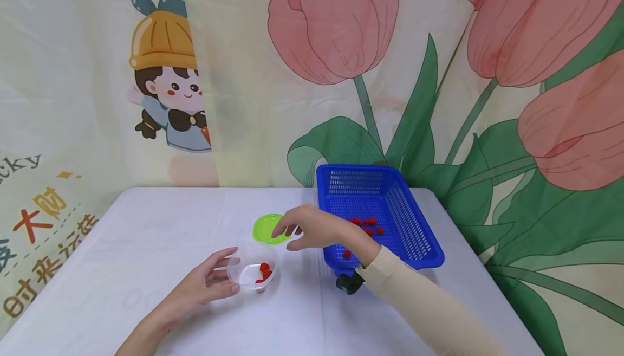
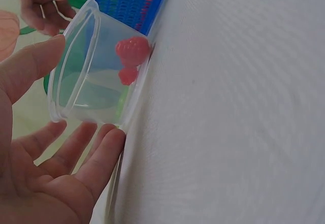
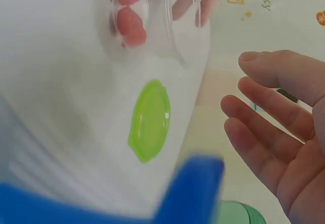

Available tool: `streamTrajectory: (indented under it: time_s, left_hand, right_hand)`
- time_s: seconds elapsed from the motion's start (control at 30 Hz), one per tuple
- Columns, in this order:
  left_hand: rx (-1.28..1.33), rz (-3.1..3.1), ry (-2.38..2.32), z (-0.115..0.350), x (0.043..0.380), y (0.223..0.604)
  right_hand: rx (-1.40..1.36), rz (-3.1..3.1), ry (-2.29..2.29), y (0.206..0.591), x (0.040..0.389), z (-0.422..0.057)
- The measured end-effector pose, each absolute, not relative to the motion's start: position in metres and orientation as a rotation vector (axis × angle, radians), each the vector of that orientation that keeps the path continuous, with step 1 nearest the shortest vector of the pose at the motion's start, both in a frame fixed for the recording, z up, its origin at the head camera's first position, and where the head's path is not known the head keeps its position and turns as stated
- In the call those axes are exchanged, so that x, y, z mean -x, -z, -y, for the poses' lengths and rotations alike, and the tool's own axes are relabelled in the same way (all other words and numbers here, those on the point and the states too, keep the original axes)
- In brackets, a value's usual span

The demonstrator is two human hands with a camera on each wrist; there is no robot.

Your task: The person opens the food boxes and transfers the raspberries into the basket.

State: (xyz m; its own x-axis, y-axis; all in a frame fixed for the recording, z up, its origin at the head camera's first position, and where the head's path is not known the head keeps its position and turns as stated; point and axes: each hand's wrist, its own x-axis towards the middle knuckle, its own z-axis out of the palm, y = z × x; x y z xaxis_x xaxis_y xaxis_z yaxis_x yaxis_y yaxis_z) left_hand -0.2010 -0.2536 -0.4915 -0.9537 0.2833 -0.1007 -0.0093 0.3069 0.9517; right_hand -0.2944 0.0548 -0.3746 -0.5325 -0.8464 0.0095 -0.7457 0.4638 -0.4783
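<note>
My left hand [image 1: 202, 283] holds a clear plastic tub [image 1: 244, 277] on the white table, thumb on one side and fingers on the other. Several red raspberries [image 1: 265, 267] lie at the bottom of the tub, two of them plain in the left wrist view [image 2: 133, 50]. Past the tub, a bright green lid [image 1: 262, 230] lies flat. Above the lid's right side hangs my right hand [image 1: 317, 227], its fingers loosely bent and nothing between them. In the right wrist view, the thumb stands apart from the fingers [image 3: 254, 148].
A blue slotted basket [image 1: 404, 209] stands on the right, with several more red raspberries [image 1: 369, 221] in it. The right forearm reaches across its near left corner. A black wrist camera [image 1: 348, 284] sits under that wrist. A printed curtain [image 1: 244, 74] hangs behind the table.
</note>
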Motion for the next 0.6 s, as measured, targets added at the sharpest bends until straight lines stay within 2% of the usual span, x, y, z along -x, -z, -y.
streamTrajectory:
  time_s: [0.6]
  left_hand:
    - [-0.293,-2.298,-1.738,0.254,0.199,0.494]
  right_hand:
    - [1.467,-2.293,0.493,0.394,0.297,0.004]
